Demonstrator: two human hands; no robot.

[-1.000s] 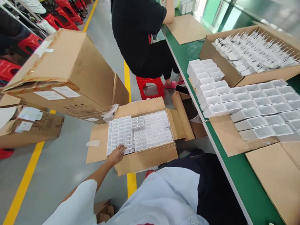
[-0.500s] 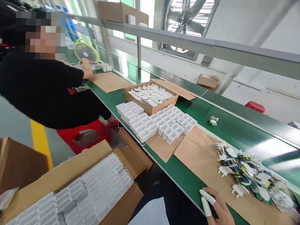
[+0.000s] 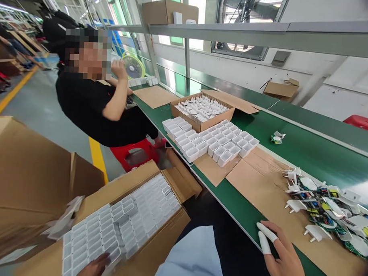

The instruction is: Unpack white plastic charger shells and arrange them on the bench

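Observation:
Low in the frame, my left hand [image 3: 92, 268] reaches into an open cardboard carton [image 3: 168, 238] packed with rows of white plastic cases. Its fingers close on one white plastic case [image 3: 114, 254] near the carton's front side; part of the grip is hidden. My right hand [image 3: 284, 254] rests at the green table's edge, empty, its fingers stretched out and two of them in white finger cots. Just beyond it, a heap of plug assemblies with circuit boards [image 3: 326, 211] lies on a cardboard sheet [image 3: 260, 193].
Open white cases [image 3: 214, 141] stand in rows on the green bench [image 3: 307, 158], before a shallow box [image 3: 203, 110] of white plug parts. A single board [image 3: 277, 137] lies apart. A co-worker [image 3: 91, 98] sits on a red stool [image 3: 135, 154]. Another carton [image 3: 34, 177] stands left.
My view has swung left. My left hand has come into sight inside the carton, at the white cases. My right hand stays at the table edge. The co-worker has raised a hand.

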